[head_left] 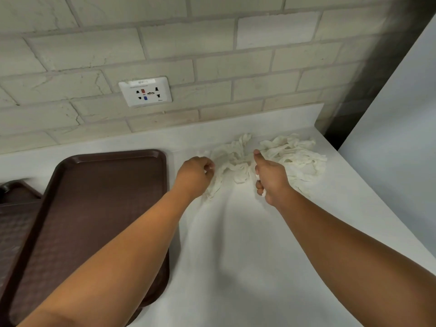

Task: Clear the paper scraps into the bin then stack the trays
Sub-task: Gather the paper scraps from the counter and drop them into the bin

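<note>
Nearest, at the lower left of the frame, a large brown tray (106, 208) lies flat on the white bench (236, 256). Part of a second tray (14, 208) shows at the left edge, beside the first and not on it, so the stacking is not yet done.

Further in, at mid-frame, both hands work at the paper scraps (295, 154). The left hand (195, 175) has its fingers curled and seems to pinch a strip at the left end of the heap. The right hand (271, 180) is closed round a wad of white paper, thumb sticking up.

Beyond the hands, most of the scraps lie in two loose heaps on the bench, right of centre, near the wall. No bin is in view, so by my reading the clearing has only begun: gathering, binning and stacking all remain.

Farthest, a wall socket (145, 91) sits in the pale brick.
</note>
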Demonstrator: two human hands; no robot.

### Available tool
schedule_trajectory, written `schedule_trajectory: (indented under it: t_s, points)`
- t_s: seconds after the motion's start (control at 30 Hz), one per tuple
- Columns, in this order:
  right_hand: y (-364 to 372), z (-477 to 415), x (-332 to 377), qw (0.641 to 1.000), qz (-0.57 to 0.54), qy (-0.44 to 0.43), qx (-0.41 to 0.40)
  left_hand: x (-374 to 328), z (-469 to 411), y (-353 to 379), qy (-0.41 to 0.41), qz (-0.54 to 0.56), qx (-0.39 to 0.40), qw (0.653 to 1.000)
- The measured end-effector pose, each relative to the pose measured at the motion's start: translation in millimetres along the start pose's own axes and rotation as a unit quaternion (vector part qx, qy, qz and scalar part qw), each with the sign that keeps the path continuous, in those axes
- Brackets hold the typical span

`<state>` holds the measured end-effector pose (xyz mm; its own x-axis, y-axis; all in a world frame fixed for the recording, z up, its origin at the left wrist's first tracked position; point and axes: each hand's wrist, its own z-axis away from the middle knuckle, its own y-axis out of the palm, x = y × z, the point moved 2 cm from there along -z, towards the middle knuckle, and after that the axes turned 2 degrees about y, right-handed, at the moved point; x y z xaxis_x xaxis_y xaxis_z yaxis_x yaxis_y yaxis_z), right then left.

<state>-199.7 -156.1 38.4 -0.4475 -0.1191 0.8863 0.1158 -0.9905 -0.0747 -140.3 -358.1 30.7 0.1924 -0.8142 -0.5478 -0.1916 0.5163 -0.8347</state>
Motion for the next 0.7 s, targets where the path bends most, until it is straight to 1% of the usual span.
schedule_trajectory:
  t_s: [0.07,0.1,0.13,0.23,0.3,0.33,0.4,0.5,0.6,0.7]
  points:
    - [-8.2,-1.9,-5.4,0.999,0.03,-0.018,-0.01,12.8,1.1,20.6,-0.026,-0.095,0.091,0.991]
    - [-11.2,-1.7,-8.1,0.999,0.037,-0.023,-0.011,16.6,2.9,31.1,-0.022,-0.139,0.116,0.983]
    - [-13.9,-1.3,-10.7,0.999,0.037,-0.025,-0.011,17.2,5.9,39.1,-0.016,-0.163,0.119,0.979]
    - [-20.0,2.5,-17.1,0.999,0.029,-0.025,-0.005,16.0,10.6,53.1,0.026,-0.133,0.058,0.989]
    - [-23.3,7.4,-18.4,0.999,0.023,-0.029,-0.001,14.5,11.8,53.1,0.052,-0.114,0.032,0.992]
    - [-25.0,9.5,-18.9,0.999,0.022,-0.033,-0.002,13.4,12.5,51.1,0.047,-0.099,0.027,0.994]
    - [-28.4,14.1,-19.3,0.999,0.025,-0.047,-0.007,11.8,12.7,43.3,0.021,-0.038,0.006,0.999]
    - [-33.6,19.1,-18.9,0.997,0.039,-0.054,-0.026,6.1,10.1,22.4,-0.024,0.114,-0.035,0.993]
    - [-36.7,21.7,-16.1,0.998,0.037,-0.035,-0.035,-7.3,11.8,-0.4,-0.052,0.241,-0.044,0.968]
    - [-35.2,23.4,-16.1,0.999,0.04,-0.03,-0.016,-22.5,21.4,-19.0,-0.073,0.34,-0.037,0.937]
